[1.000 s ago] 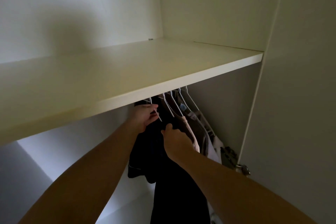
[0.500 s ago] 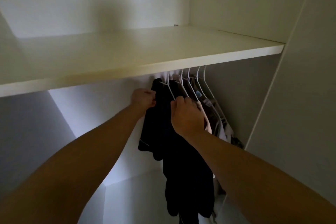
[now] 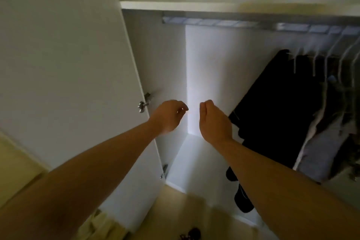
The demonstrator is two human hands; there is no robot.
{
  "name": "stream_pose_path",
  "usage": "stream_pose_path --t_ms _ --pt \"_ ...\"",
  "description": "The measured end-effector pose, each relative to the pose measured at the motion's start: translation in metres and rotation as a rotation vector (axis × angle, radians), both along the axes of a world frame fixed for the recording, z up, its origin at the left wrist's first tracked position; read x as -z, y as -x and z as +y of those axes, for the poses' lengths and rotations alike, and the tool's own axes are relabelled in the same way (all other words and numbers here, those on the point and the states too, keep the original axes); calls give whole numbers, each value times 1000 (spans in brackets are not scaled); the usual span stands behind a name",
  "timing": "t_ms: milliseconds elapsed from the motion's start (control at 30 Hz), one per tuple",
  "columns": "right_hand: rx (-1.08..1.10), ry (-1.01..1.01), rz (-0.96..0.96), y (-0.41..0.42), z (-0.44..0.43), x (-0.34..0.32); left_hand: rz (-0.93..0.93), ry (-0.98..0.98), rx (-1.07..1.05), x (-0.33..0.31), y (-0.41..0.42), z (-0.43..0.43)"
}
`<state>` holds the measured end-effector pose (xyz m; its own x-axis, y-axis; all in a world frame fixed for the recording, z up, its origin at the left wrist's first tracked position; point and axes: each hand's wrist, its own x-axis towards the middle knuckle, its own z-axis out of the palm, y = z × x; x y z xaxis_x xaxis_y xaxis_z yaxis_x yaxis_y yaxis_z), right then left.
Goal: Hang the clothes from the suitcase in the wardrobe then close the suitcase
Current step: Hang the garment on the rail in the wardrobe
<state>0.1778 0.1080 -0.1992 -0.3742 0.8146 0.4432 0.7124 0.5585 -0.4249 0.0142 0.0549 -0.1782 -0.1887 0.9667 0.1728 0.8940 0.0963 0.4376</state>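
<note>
Both hands were empty. The left hand (image 3: 168, 116) hung in the air with its fingers loosely curled, touching nothing. The right hand (image 3: 213, 121) hung just beside it, fingers bent together and thumb against them, also holding nothing; a narrow gap lay between the two hands. Both forearms reached up from the bottom of the view into the open wardrobe (image 3: 210, 68).

To the right of the right hand, near but apart from it, hung a dark garment (image 3: 280, 107), tilted so that its lower end sloped down to the left. It hung from a white hanger (image 3: 296, 60) on the rail (image 3: 214, 22), which ran under the shelf (image 3: 175, 6). Further right on the same rail more hangers carried other clothes (image 3: 327, 142), a grey and white piece among them, pressed close against the dark one. The picture was blurred there, so the separate pieces could not be told apart.

The left part of the wardrobe behind the hands was bare white wall. The door (image 3: 68, 64) stood open on the left, with a metal hinge (image 3: 143, 103) near the left hand. The suitcase was out of view.
</note>
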Motion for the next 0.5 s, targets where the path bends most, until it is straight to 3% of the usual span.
stream_pose_path --t_ms 167,333,500 --pt "-350 75 -20 80 -93 10 55 63 -261 10 57 -151" --pt "-807 -152 7 158 -200 21 40 137 -572 28 102 -293" --pt "-1142 -219 -166 215 -303 36 -85 225 -898 67 132 -427"
